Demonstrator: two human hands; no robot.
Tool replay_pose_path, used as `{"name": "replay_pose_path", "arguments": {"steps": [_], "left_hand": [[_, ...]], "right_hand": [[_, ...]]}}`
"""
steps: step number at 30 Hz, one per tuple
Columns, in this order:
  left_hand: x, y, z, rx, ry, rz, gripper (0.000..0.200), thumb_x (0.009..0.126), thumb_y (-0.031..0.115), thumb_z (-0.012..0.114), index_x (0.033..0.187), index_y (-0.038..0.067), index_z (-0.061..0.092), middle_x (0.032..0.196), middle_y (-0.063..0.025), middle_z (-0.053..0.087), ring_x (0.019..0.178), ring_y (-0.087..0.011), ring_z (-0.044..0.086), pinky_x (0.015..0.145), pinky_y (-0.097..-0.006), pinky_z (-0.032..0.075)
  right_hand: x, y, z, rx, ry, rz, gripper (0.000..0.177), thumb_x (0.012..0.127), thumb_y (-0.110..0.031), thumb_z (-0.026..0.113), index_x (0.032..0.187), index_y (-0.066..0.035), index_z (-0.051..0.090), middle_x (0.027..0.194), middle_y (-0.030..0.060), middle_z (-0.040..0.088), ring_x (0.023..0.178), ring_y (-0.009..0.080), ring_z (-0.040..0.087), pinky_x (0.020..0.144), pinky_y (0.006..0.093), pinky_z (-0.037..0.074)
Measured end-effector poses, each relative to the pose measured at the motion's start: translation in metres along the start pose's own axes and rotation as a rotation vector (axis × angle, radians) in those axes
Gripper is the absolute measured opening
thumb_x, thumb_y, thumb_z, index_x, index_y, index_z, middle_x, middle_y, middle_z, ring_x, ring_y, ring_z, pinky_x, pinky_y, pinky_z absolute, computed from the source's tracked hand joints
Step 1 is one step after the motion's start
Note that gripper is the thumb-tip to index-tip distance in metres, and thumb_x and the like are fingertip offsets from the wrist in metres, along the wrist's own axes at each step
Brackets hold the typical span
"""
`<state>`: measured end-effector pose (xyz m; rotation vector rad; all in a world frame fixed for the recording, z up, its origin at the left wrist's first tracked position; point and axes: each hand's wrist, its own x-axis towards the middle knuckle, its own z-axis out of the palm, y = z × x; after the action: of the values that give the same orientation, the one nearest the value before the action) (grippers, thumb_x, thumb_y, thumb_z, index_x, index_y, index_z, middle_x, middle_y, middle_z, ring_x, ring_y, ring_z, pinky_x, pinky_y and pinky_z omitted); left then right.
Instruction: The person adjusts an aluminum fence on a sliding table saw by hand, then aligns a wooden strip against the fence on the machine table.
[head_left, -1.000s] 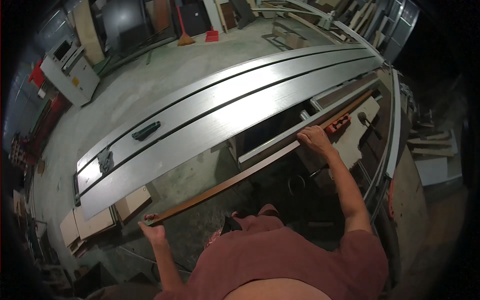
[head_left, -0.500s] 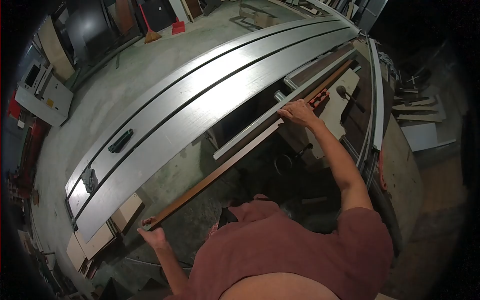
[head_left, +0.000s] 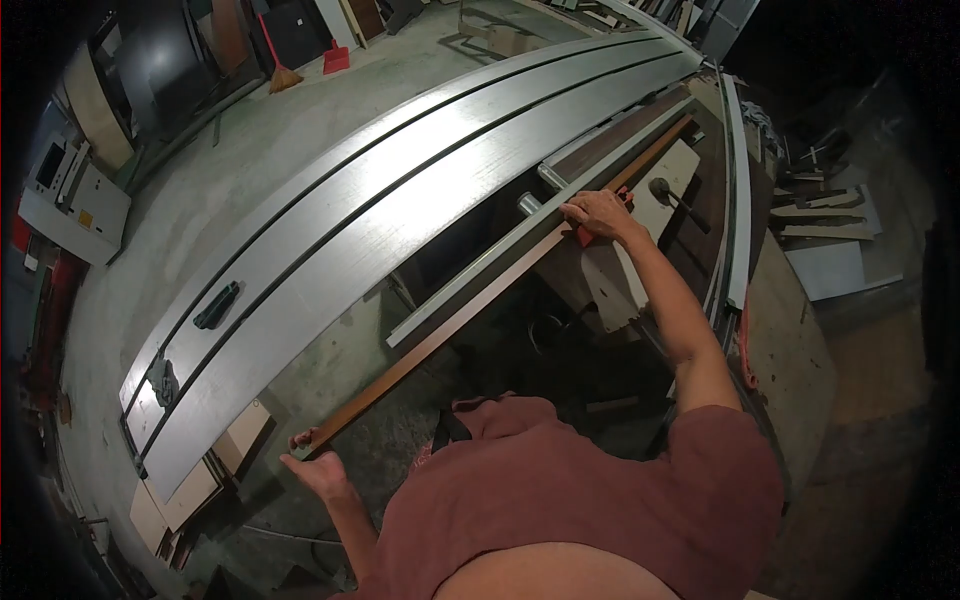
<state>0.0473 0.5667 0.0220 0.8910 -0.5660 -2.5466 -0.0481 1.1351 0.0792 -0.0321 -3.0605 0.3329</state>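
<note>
A long, narrow brown wooden strip runs diagonally from lower left to upper right, alongside a pale metal fence. My left hand is closed round its near end, thumb below and fingertips showing on the far side. Farther up, my right hand is closed over the strip, knuckles up and fingertips by the fence. Under and just beyond the right hand shows a red-orange fixture, partly hidden by it. A pale plate lies to the right of the strip, with a dark-knobbed lever on it.
A long silver slotted table stretches across the left, bearing a dark clamp-like piece and a crumpled cloth. Boards lie below its near end. Offcuts are piled at right. A broom stands at the back.
The strip and both hands have shifted forward along the fence, toward upper right. My right hand now overlaps the red-orange fixture that lay beyond it. The view has moved slightly too.
</note>
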Motion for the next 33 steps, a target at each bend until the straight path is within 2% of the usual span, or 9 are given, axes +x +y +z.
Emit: {"name": "replay_pose_path", "arguments": {"steps": [5, 8, 11, 14, 17, 25, 33], "left_hand": [[-0.004, -0.021, -0.005, 0.018, -0.006, -0.028, 0.042, 0.096, 0.04, 0.025, 0.089, 0.003, 0.044, 0.08, -0.0071, 0.045, 0.079, -0.0216, 0.046, 0.084, -0.0377, 0.044], [-0.013, -0.03, 0.004, 0.03, 0.019, -0.026, 0.042, 0.096, 0.04, 0.025, 0.088, 0.004, 0.044, 0.08, -0.0071, 0.045, 0.08, -0.0218, 0.047, 0.086, -0.0375, 0.043], [-0.019, -0.04, 0.009, 0.052, 0.014, -0.016, 0.042, 0.096, 0.04, 0.025, 0.087, 0.004, 0.044, 0.081, -0.0071, 0.046, 0.082, -0.0225, 0.047, 0.088, -0.0375, 0.043], [-0.025, -0.051, 0.011, -0.002, -0.033, -0.046, 0.042, 0.095, 0.041, 0.024, 0.087, 0.004, 0.043, 0.083, -0.008, 0.046, 0.085, -0.0237, 0.048, 0.093, -0.0382, 0.042], [-0.034, -0.064, 0.017, 0.006, -0.135, -0.081, 0.042, 0.095, 0.042, 0.023, 0.089, 0.004, 0.042, 0.086, -0.0104, 0.047, 0.089, -0.0254, 0.049, 0.094, -0.0388, 0.042], [-0.057, -0.09, 0.039, 0.053, -0.073, -0.043, 0.042, 0.095, 0.041, 0.023, 0.09, 0.003, 0.041, 0.089, -0.012, 0.048, 0.092, -0.0262, 0.05, 0.094, -0.0402, 0.043], [-0.07, -0.113, 0.05, 0.096, -0.093, -0.006, 0.041, 0.095, 0.041, 0.025, 0.091, 0.003, 0.041, 0.089, -0.0114, 0.047, 0.092, -0.025, 0.05, 0.095, -0.0394, 0.042]], "right_hand": [[0.007, 0.028, 0.001, 0.085, -0.036, 0.029, 0.049, 0.088, -0.047, 0.041, 0.075, -0.006, 0.064, 0.078, 0.0124, 0.062, 0.077, 0.0306, 0.06, 0.072, 0.0402, 0.045], [0.009, 0.04, 0.0, 0.064, -0.032, 0.038, 0.042, 0.089, -0.04, 0.045, 0.082, -0.005, 0.067, 0.082, 0.0117, 0.063, 0.076, 0.027, 0.061, 0.071, 0.0354, 0.047], [0.008, 0.042, -0.01, 0.108, -0.06, 0.07, 0.041, 0.089, -0.039, 0.046, 0.081, -0.004, 0.066, 0.08, 0.0107, 0.063, 0.074, 0.0244, 0.061, 0.07, 0.0341, 0.047], [0.009, 0.058, -0.011, 0.174, -0.021, 0.08, 0.046, 0.088, -0.043, 0.042, 0.072, -0.006, 0.062, 0.073, 0.0103, 0.06, 0.071, 0.0293, 0.058, 0.069, 0.0378, 0.044], [0.011, 0.07, -0.015, 0.153, -0.01, 0.061, 0.045, 0.089, -0.042, 0.041, 0.074, -0.006, 0.063, 0.074, 0.0107, 0.061, 0.073, 0.029, 0.059, 0.072, 0.0378, 0.044], [0.021, 0.108, -0.017, 0.101, 0.018, 0.059, 0.047, 0.089, -0.044, 0.041, 0.084, -0.005, 0.065, 0.085, 0.014, 0.062, 0.084, 0.0315, 0.058, 0.078, 0.0396, 0.043], [0.028, 0.129, -0.027, 0.092, -0.018, 0.124, 0.049, 0.088, -0.048, 0.041, 0.081, -0.007, 0.066, 0.085, 0.0133, 0.062, 0.083, 0.0316, 0.059, 0.076, 0.0392, 0.044]]}}
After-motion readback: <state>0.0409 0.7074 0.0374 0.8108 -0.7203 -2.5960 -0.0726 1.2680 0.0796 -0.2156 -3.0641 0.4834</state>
